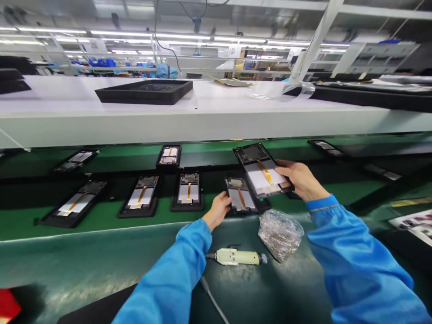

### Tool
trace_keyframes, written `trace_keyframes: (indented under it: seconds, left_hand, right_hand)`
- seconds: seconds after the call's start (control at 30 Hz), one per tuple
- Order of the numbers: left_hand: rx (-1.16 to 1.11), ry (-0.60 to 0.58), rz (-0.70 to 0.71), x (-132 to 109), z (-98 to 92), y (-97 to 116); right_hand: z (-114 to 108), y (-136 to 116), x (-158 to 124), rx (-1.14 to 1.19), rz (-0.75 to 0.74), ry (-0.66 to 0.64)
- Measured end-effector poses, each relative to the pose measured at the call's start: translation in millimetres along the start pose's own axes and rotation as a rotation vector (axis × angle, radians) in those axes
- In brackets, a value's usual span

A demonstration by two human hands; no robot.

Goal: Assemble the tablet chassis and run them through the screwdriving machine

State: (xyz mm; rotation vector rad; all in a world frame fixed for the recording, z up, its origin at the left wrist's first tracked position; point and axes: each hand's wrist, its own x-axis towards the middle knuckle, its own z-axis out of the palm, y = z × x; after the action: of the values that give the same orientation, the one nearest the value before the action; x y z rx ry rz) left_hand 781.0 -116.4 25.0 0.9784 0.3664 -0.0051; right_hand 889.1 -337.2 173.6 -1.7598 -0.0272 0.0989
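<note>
My right hand (299, 179) grips the right edge of an opened tablet-like device (258, 173), which is tilted and raised above the bench. Its inside shows a white panel and an orange flex strip. Below and left of it, my left hand (218, 209) has its fingers closed at the left edge of a second device (240, 198) on a black tray (263, 204). The raised device partly covers that tray. Left of my left hand, similar devices (189, 189) (143, 191) lie in black trays on the green surface.
Nearer me on the green mat (141, 252) lie a pale yellow electric screwdriver (238, 257) with a cable and a clear bag of small metal parts (281, 234). A white shelf (216, 123) spans behind, holding a black tray (145, 91). More devices (169, 155) sit beneath it.
</note>
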Motion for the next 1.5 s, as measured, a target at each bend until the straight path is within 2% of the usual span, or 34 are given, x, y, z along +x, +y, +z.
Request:
trace_keyframes:
  seconds: [0.07, 0.13, 0.2, 0.23, 0.3, 0.37, 0.43, 0.5, 0.57, 0.63, 0.7, 0.8, 0.87, 0.9, 0.97, 1.03, 1.07, 1.13, 1.2, 1.27, 1.3, 1.37, 1.43, 1.5]
  left_hand:
    - [0.026, 0.103, 0.13, 9.1, 1.4, 16.9]
    - [0.142, 0.136, 0.334, -4.2, -17.3, 35.6]
    - [0.328, 0.018, 0.488, -39.6, -50.3, 51.1]
    - [0.405, -0.078, 0.493, -63.9, -69.6, 56.5]
    - [0.438, -0.231, 0.351, -120.7, -111.1, 62.0]
    - [0.314, -0.242, 0.164, -182.8, -154.8, 61.7]
    - [0.12, -0.149, 0.065, -244.5, -198.2, 57.8]
    - [-0.033, -0.041, 0.03, -300.2, -235.9, 51.2]
    - [-0.155, 0.071, 0.026, -343.7, -262.8, 42.8]
    - [-0.296, 0.19, 0.044, -370.1, -278.6, 33.9]
    - [-0.469, 0.317, 0.072, -379.9, -286.8, 26.2]
    - [-0.685, 0.462, 0.109, -375.1, -292.8, 17.2]
    - [-0.751, 0.489, 0.13, -367.9, -293.6, 13.4]
    - [-0.762, 0.483, 0.137, -364.7, -293.2, 12.4]
    - [-0.756, 0.452, 0.15, -360.3, -291.4, 12.9]
    - [-0.718, 0.417, 0.16, -360.6, -289.4, 16.7]
    - [-0.679, 0.405, 0.155, -363.3, -288.5, 19.4]
    - [-0.496, 0.429, 0.139, -374.3, -287.1, 24.2]
    - [-0.116, 0.573, 0.181, -391.0, -285.0, 26.0]
    - [0.385, 0.751, 0.302, -407.9, -281.1, 23.6]
    - [0.617, 0.799, 0.371, -414.5, -278.5, 21.2]
    - [0.939, 0.794, 0.473, -421.7, -273.2, 15.5]
    - [1.078, 0.736, 0.508, -421.6, -269.8, 10.7]
    - [1.112, 0.713, 0.505, -418.4, -269.5, 7.6]
  right_hand:
    - [6.0, 1.3, -26.5, 0.017, 0.001, -0.074]
    - [21.6, 6.7, -54.2, 0.042, 0.019, -0.151]
    - [48.7, 14.9, -81.9, 0.078, 0.075, -0.258]
    - [66.7, 19.8, -95.7, 0.1, 0.112, -0.336]
    - [109.7, 31.8, -123.8, 0.155, 0.183, -0.502]
    - [158.7, 47.1, -153.5, 0.212, 0.233, -0.666]
    - [208.8, 65.9, -185.1, 0.247, 0.278, -0.79]
    - [255.5, 87.5, -217.8, 0.241, 0.322, -0.876]
    - [294.9, 109.2, -249.2, 0.209, 0.345, -0.938]
    - [323.8, 127.0, -276.6, 0.125, 0.305, -0.966]
    - [340.0, 136.5, -298.7, -0.049, 0.117, -0.959]
    - [343.4, 131.0, -326.9, -0.372, -0.414, -0.779]
    - [339.5, 118.9, -348.2, -0.448, -0.711, -0.718]
    - [338.5, 112.7, -359.9, -0.433, -0.797, -0.775]
    - [341.1, 104.1, -381.8, -0.33, -0.85, -1.012]
    - [349.1, 102.4, -396.3, -0.217, -0.755, -1.181]
    - [353.9, 103.7, -399.4, -0.176, -0.657, -1.195]
    - [362.3, 108.2, -398.7, -0.103, -0.375, -1.141]
    - [367.2, 112.3, -393.4, -0.017, -0.056, -1.06]
    - [369.0, 114.9, -389.3, 0.069, 0.162, -1.008]
    - [369.1, 115.9, -388.8, 0.104, 0.217, -1.002]
    - [369.0, 118.1, -390.4, 0.148, 0.255, -1.023]
    - [369.0, 120.9, -394.0, 0.165, 0.269, -1.054]
    - [369.0, 123.4, -397.0, 0.167, 0.286, -1.084]
